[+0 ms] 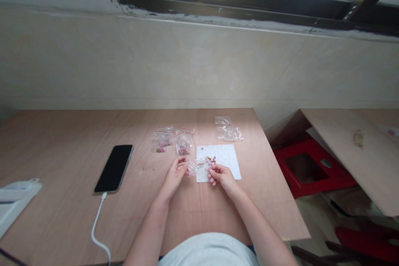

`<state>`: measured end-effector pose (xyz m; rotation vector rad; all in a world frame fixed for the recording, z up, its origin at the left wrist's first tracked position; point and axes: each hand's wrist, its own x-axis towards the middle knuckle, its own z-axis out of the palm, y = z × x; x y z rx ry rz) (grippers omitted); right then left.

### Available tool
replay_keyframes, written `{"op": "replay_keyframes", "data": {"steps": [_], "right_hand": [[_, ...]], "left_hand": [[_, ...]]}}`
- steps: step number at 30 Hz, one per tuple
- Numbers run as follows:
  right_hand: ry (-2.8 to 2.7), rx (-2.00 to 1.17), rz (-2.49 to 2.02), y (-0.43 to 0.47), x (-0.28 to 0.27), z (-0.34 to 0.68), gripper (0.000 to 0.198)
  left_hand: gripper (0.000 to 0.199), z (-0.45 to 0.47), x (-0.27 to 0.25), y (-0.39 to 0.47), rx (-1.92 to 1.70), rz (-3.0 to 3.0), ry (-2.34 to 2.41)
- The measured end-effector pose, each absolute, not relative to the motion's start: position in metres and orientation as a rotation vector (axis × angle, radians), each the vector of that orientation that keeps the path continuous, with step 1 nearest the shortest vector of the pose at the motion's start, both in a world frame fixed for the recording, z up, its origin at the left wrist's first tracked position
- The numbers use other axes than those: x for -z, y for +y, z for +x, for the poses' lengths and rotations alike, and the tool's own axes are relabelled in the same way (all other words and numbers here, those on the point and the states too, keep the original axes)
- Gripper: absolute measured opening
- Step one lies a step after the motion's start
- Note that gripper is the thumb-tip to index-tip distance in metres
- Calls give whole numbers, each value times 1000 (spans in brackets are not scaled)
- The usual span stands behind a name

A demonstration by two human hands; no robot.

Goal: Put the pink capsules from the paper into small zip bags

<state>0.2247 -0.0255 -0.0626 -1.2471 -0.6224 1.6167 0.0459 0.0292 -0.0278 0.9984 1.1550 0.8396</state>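
While L hand [177, 173] pinches clear bag [194, 167] over L edge of white paper [227, 161], R hand [220, 173] is narrow, contents unclear; prob. best keep beads [214, 159] over paper.

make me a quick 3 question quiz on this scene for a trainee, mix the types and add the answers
1. Multiple choice: which hand reaches over the white paper? A) left B) right C) neither
2. True or false: a white cable is plugged into the phone.
3. Fill in the blank: one small pink piece lies apart from the others, near the paper's far ____ corner.

Key:
1. B: the right hand is over it; the left hand is beside it, at a clear bag.
2. True.
3. left
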Motion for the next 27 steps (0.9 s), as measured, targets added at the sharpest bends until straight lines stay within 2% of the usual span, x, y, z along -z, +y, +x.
{"op": "replay_keyframes", "data": {"steps": [5, 27], "right_hand": [[-641, -1603, -1233, -27, 60, 226, 33], [-667, -1602, -1234, -27, 59, 226, 36]], "left_hand": [[29, 47, 32, 26, -817, 943, 1150], [34, 49, 30, 27, -752, 957, 1099]]}}
